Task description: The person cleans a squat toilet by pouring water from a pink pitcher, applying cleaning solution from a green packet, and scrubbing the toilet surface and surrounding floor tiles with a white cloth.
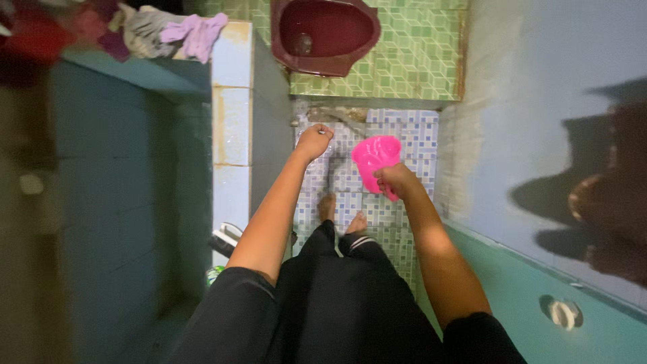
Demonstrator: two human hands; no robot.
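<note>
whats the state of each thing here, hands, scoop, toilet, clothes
left hand: closed in a fist, seems to grip a small tap
right hand: shut on the pink scoop's handle
pink scoop: held above the tiled floor, tilted
squat toilet: uncovered
clothes: heaped on the ledge

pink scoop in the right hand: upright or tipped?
Tipped. The pink scoop is held by its handle in the right hand, with its mouth turned toward the camera over the tiled floor. Contents: cannot tell.
</note>
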